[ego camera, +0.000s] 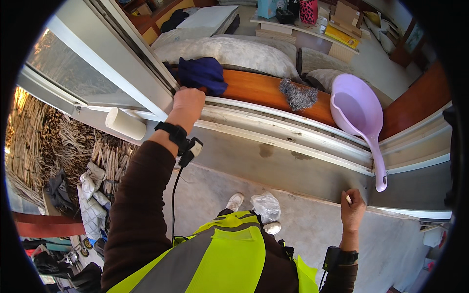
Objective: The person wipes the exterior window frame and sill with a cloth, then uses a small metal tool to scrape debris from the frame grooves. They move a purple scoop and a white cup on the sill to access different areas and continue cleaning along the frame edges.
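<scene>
My left hand [188,100] is closed at the lower corner of the sliding window sash [121,51], by the window track [285,135]. Its fingers are turned away, so what they grip is hidden. Just beyond it lies a navy cloth [203,75] on the wooden inner sill [253,86]. Low on the right, my right hand [353,207] pinches a small pale object [348,199] above the edge of the grey outer sill [234,150]. Wet-looking dark spots mark that sill. A lilac plastic ladle [357,106] rests across the track, its handle pointing towards me.
A steel wool scourer [298,95] sits on the wooden sill. On the outer sill at left stands a white cylinder [126,123]. A clear plastic bag [266,207] lies by my shoes. Bundled stalks [47,146] are stacked at left; cushions [234,53] lie inside.
</scene>
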`<state>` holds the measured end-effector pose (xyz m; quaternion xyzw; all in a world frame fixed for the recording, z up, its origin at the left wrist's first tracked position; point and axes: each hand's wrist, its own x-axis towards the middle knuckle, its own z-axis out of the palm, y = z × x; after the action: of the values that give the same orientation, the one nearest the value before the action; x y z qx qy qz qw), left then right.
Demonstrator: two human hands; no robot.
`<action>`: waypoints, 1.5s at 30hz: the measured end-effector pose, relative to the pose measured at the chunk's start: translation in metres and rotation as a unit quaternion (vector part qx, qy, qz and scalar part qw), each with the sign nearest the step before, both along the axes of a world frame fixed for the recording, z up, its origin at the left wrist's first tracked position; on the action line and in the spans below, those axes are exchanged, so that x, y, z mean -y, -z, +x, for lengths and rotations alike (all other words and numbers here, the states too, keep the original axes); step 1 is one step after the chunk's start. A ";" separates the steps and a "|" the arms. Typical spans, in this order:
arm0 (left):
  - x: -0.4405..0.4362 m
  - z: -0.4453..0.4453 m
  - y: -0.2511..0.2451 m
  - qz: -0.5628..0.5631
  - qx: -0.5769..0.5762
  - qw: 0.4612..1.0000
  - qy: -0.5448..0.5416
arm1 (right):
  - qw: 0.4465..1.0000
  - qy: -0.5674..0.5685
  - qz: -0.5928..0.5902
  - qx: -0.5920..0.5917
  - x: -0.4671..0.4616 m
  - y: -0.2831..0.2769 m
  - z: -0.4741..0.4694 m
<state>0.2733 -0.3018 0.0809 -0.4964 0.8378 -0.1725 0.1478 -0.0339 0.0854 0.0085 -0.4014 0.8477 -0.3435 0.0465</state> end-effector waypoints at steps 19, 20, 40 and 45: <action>0.034 0.001 0.008 -0.010 -0.135 0.991 -0.017 | 0.999 0.009 -0.002 -0.031 0.001 0.003 0.002; 0.032 0.001 0.009 -0.020 -0.152 0.988 -0.033 | 0.999 0.001 -0.013 -0.035 0.001 0.004 0.003; -0.079 -0.123 0.033 0.042 -0.379 0.893 0.241 | 0.996 0.027 0.041 -0.080 0.004 0.006 0.005; -0.054 -0.099 0.024 0.207 -0.389 0.838 0.321 | 0.994 0.020 0.044 -0.097 0.004 0.007 0.004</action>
<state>0.1745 -0.2476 0.0571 -0.1836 0.9549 0.1743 -0.1550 -0.0294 0.0812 0.0012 -0.4130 0.8707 -0.2660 -0.0249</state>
